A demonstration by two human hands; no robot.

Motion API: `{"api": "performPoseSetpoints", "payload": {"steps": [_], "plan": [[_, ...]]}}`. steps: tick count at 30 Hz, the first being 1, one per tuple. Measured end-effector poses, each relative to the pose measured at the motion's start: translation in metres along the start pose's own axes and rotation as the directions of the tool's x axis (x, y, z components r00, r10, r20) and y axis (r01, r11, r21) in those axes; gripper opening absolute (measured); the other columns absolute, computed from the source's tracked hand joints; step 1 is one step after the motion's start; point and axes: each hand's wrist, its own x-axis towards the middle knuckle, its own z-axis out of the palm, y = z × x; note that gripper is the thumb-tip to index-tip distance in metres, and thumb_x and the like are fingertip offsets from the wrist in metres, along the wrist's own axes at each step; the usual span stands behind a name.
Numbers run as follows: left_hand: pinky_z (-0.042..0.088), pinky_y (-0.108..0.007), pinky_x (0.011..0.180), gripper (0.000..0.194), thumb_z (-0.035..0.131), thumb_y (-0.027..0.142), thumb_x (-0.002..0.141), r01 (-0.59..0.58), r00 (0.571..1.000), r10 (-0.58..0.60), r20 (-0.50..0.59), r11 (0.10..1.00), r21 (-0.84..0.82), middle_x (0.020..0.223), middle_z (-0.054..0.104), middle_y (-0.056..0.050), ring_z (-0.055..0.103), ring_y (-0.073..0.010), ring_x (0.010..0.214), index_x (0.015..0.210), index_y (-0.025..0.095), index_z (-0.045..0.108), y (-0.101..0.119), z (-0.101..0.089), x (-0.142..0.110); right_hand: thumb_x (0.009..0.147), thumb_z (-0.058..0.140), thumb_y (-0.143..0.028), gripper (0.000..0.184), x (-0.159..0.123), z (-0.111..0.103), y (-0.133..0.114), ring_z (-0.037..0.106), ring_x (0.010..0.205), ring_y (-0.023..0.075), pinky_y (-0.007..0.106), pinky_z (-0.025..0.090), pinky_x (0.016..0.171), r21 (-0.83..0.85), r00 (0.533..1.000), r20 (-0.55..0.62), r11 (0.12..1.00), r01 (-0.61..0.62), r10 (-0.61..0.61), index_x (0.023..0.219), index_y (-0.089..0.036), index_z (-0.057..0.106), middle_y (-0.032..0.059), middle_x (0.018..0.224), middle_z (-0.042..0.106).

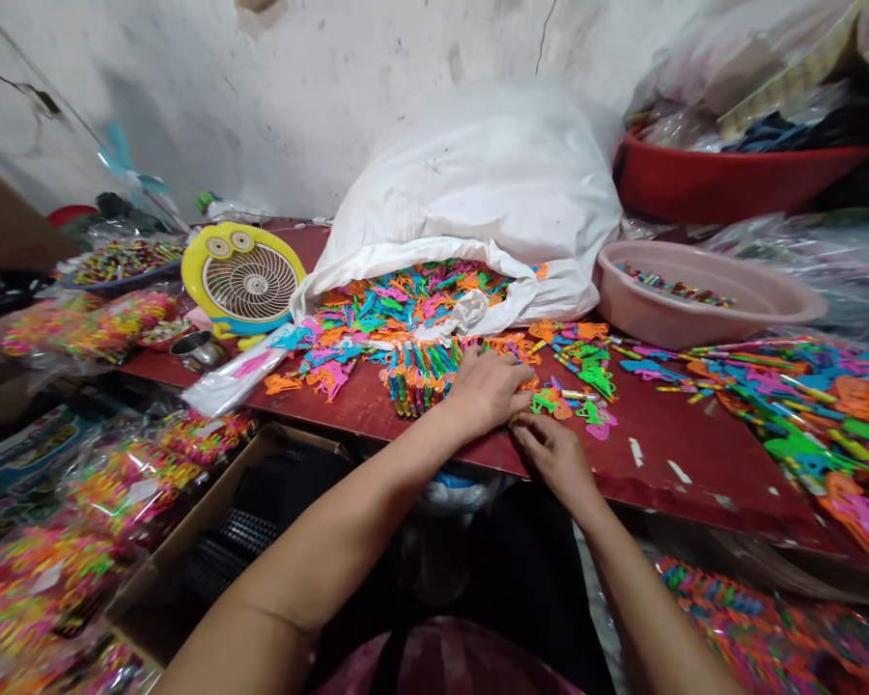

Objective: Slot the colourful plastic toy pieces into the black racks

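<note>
My left hand (488, 384) lies across the right end of a tight row of small coloured plastic toys (420, 372) near the table's front edge. Its fingers bend down to the right, and whatever is under them is hidden. Close beside it, at the table edge, my right hand (556, 456) has its fingers pinched together; a tiny yellowish bit shows near the tips, too small to name. Behind the row, loose coloured plastic pieces (406, 299) spill from the mouth of a big white sack (478, 183). More loose pieces (590, 372) lie right of my hands.
On the red table (666, 434), a pink basin (702, 309) with small sticks stands right, below a red basin (739, 183). A heap of coloured pieces (840, 415) covers the right end. Left are a yellow fan (253, 275), a metal cup (197, 350) and bagged toys (130, 483).
</note>
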Motion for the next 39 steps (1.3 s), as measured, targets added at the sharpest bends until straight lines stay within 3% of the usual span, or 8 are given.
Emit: {"api": "performPoseSetpoints", "payload": {"steps": [7, 14, 19, 23, 26, 29, 33, 39], "plan": [[0.036, -0.041, 0.095, 0.020, 0.056, 0.036, 0.095, -0.015, 0.998, 0.018, -0.062, 0.999, 0.052, 0.101, 0.068, -0.004, 0.060, -0.0235, 0.100, 0.097, 0.022, 0.070, 0.003, 0.007, -0.004, 0.091, 0.044, -0.026, 0.029, -0.003, 0.009, -0.003, 0.065, 0.084, 0.0242, 0.034, 0.047, 0.073, -0.406, 0.998, 0.009, 0.912, 0.064, -0.066, 0.101, -0.017, 0.070, 0.0108, 0.093, 0.070], [0.036, -0.042, 0.102, 0.038, 0.052, 0.038, 0.097, -0.092, 0.969, 0.108, -0.222, 0.992, 0.082, 0.110, 0.067, -0.005, 0.059, -0.0226, 0.103, 0.131, 0.021, 0.056, -0.006, 0.008, -0.021, 0.093, 0.046, -0.025, 0.033, -0.010, 0.014, -0.004, 0.065, 0.090, 0.0252, 0.036, 0.048, 0.078, -0.416, 0.995, -0.059, 0.908, 0.054, -0.086, 0.116, -0.014, 0.066, 0.0131, 0.104, 0.069], [0.025, -0.050, 0.115, 0.035, 0.053, 0.036, 0.096, 0.048, 0.916, -0.010, -0.402, 0.995, 0.086, 0.115, 0.065, -0.007, 0.054, -0.0250, 0.114, 0.128, 0.022, 0.057, 0.003, 0.012, -0.037, 0.094, 0.044, -0.025, 0.036, -0.014, 0.022, -0.018, 0.064, 0.089, 0.0243, 0.033, 0.047, 0.074, -0.549, 0.997, -0.067, 0.836, -0.017, -0.024, 0.125, -0.018, 0.062, 0.0115, 0.103, 0.066], [0.024, -0.053, 0.114, 0.041, 0.059, 0.042, 0.092, 0.109, 0.936, -0.080, -0.343, 0.992, 0.066, 0.112, 0.065, -0.007, 0.056, -0.0262, 0.109, 0.127, 0.022, 0.056, 0.010, 0.019, -0.036, 0.095, 0.043, -0.023, 0.032, -0.012, 0.023, -0.026, 0.064, 0.086, 0.0228, 0.032, 0.045, 0.071, -0.622, 0.999, 0.009, 0.782, -0.035, 0.052, 0.119, -0.021, 0.064, 0.0097, 0.101, 0.064], [0.026, -0.050, 0.113, 0.031, 0.058, 0.032, 0.092, 0.161, 0.939, -0.134, -0.316, 0.985, 0.060, 0.107, 0.065, -0.006, 0.057, -0.0247, 0.105, 0.122, 0.023, 0.058, 0.007, 0.021, -0.033, 0.093, 0.044, -0.022, 0.033, -0.012, 0.017, -0.019, 0.064, 0.092, 0.0234, 0.032, 0.047, 0.076, -0.536, 0.999, 0.034, 0.844, 0.007, 0.013, 0.117, -0.019, 0.065, 0.0106, 0.102, 0.066], [0.027, -0.048, 0.112, 0.026, 0.057, 0.028, 0.092, 0.145, 0.942, -0.128, -0.311, 0.989, 0.031, 0.104, 0.065, -0.004, 0.057, -0.0232, 0.104, 0.117, 0.024, 0.060, -0.004, 0.018, -0.036, 0.091, 0.044, -0.024, 0.033, -0.014, 0.005, -0.004, 0.064, 0.095, 0.0236, 0.035, 0.049, 0.083, -0.314, 0.997, -0.045, 0.949, 0.043, -0.060, 0.113, -0.017, 0.068, 0.0117, 0.102, 0.069], [0.025, -0.047, 0.113, 0.027, 0.058, 0.028, 0.088, 0.090, 0.948, -0.094, -0.303, 0.996, -0.028, 0.103, 0.065, -0.003, 0.058, -0.0209, 0.102, 0.115, 0.023, 0.060, -0.027, 0.012, -0.050, 0.089, 0.047, -0.030, 0.030, -0.015, -0.016, 0.015, 0.065, 0.087, 0.0220, 0.035, 0.050, 0.079, -0.159, 0.988, -0.150, 0.987, 0.020, -0.044, 0.103, -0.019, 0.071, 0.0095, 0.098, 0.071], [0.028, -0.043, 0.112, 0.019, 0.062, 0.031, 0.084, 0.006, 0.985, -0.029, -0.169, 0.991, -0.135, 0.091, 0.064, 0.001, 0.059, -0.0166, 0.092, 0.101, 0.022, 0.062, -0.069, -0.010, -0.068, 0.090, 0.046, -0.030, 0.032, -0.007, -0.041, 0.020, 0.060, 0.081, 0.0222, 0.034, 0.045, 0.071, -0.389, 0.968, -0.233, 0.921, -0.006, -0.092, 0.109, -0.019, 0.070, 0.0085, 0.094, 0.067]]}}
